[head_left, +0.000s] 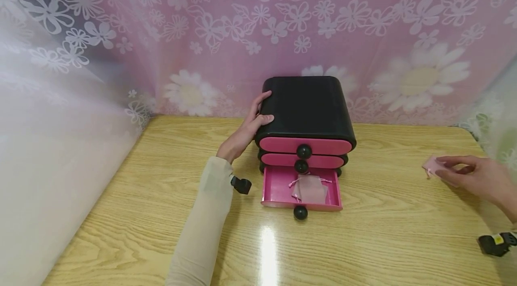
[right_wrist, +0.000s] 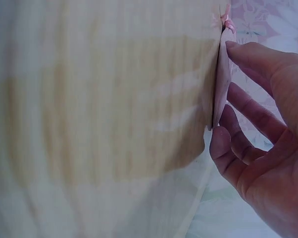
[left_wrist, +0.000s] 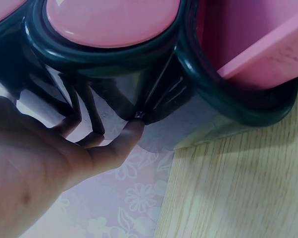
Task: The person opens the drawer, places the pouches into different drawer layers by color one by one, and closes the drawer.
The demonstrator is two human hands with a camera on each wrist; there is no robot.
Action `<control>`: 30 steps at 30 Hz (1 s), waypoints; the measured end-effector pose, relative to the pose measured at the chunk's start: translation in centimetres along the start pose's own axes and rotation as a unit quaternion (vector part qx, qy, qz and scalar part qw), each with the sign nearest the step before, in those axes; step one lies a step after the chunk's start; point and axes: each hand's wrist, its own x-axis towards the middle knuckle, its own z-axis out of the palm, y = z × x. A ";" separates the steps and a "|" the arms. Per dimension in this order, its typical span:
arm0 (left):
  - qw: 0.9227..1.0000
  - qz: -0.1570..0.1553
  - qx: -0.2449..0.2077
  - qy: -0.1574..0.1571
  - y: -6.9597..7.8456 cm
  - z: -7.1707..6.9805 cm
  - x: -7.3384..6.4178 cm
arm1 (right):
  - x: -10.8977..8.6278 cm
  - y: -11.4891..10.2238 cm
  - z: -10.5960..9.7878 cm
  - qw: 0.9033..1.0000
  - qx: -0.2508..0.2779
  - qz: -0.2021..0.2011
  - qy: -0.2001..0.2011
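Note:
A black mini drawer chest (head_left: 304, 106) with pink drawer fronts stands at the middle of the table. Its lowest drawer (head_left: 276, 187) is pulled out and holds light pink drawstring pouches (head_left: 312, 188), overlapping so I cannot count them. My left hand (head_left: 246, 131) rests on the chest's left side, fingers and thumb at the top edge; in the left wrist view its fingertips touch the glossy side wall. Far to the right, my right hand (head_left: 474, 176) holds a small pink drawstring pouch (head_left: 432, 165) at the tabletop, fingertips and thumb at opposite edges of the pouch (right_wrist: 223, 79).
The wood-grain table (head_left: 387, 232) spreads around the chest. Behind it hangs a pink flowered curtain (head_left: 226, 52), close to the chest's back. The two upper drawers (head_left: 278, 145) are closed, with round black knobs (head_left: 304, 151).

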 end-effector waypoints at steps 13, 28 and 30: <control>1.000 0.000 0.006 0.001 0.0 0.0 0.0 | 0.0 -0.3 0.2 0.997 -0.027 -0.063 0.021; 1.000 0.001 0.002 0.001 0.0 0.0 0.0 | -0.3 -1.4 0.5 0.998 -0.023 -0.058 0.025; 1.000 0.002 0.002 0.001 0.0 0.0 0.0 | -0.3 -1.5 0.5 0.997 -0.025 -0.062 0.027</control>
